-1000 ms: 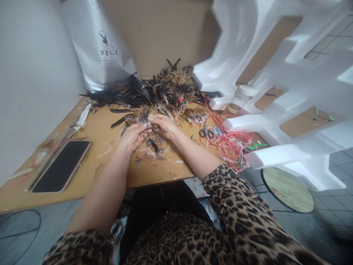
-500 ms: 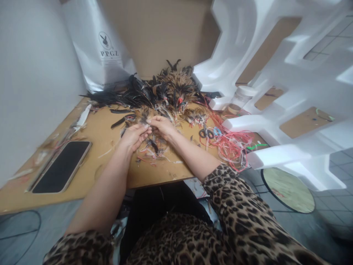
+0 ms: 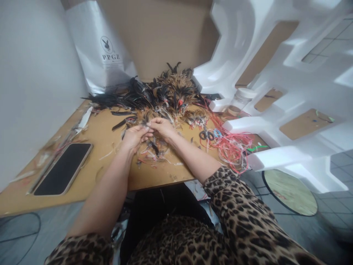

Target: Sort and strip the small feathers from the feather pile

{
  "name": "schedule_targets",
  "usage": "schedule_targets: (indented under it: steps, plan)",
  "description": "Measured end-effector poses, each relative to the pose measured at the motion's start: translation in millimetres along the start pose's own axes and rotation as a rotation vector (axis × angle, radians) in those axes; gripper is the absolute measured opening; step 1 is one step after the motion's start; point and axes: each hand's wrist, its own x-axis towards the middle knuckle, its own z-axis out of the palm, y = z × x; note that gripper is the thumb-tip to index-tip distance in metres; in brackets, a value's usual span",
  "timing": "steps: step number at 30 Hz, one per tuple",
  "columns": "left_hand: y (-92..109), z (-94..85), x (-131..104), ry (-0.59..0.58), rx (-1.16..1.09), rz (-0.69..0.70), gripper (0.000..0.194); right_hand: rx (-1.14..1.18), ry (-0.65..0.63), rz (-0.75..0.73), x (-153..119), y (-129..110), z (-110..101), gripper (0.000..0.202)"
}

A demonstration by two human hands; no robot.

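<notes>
My left hand [image 3: 134, 137] and my right hand [image 3: 162, 129] meet over the middle of the wooden table, fingertips pinched together. Between them is a small brown and black feather bunch [image 3: 144, 116], fanning up and away from me. Fingers hide its lower end. Feather scraps and trimmings [image 3: 154, 149] lie on the wood just below my hands. Behind them spreads a pile of long black feathers [image 3: 132, 94], with a larger clump of brown feathers [image 3: 178, 82] at its right. Another small feather bundle [image 3: 197, 117] rests to the right of my right hand.
Black-handled scissors [image 3: 206, 135] and a tangle of red and pink strips [image 3: 234, 147] lie at the right. White foam packing [image 3: 264, 160] overhangs that edge, by a clear jar [image 3: 244, 96]. A phone [image 3: 64, 169] lies at the left; a silvery bag [image 3: 103, 70] stands behind.
The view has shifted slightly, so the scene sits a little lower. My hands keep nearly the same pinched pose on the feather bunch, with only slight finger movement.
</notes>
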Motion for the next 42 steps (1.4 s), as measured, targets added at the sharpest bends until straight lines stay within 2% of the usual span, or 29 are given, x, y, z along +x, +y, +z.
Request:
schedule_targets:
  steps: [11, 19, 27, 32, 38, 40, 42]
  plan:
    - [1, 1.4, -2, 0.025, -0.011, 0.022, 0.012, 0.031, -0.020, -0.064, -1, 2, 2, 0.029]
    - [-1, 0.5, -1, 0.003, 0.051, 0.063, 0.011, -0.161, -0.068, -0.098, -13, -12, 6, 0.032]
    - [-5, 2.4, 0, 0.046, 0.153, 0.131, 0.013, -0.185, 0.092, -0.142, -16, -11, 13, 0.037]
    - [-6, 5.0, 1, 0.073, 0.148, 0.132, 0.010, -0.215, 0.146, -0.206, -14, -6, 14, 0.033]
    - [0, 4.8, -2, 0.059, 0.103, 0.113, 0.013, -0.115, 0.041, -0.135, -11, -8, 10, 0.033]
    - [3, 3.4, -2, 0.094, 0.081, 0.130, 0.015, -0.077, 0.014, -0.121, -8, -15, 4, 0.031]
    - [7, 0.6, -1, 0.143, 0.041, 0.157, 0.014, -0.064, 0.038, -0.128, -4, -24, -4, 0.030]
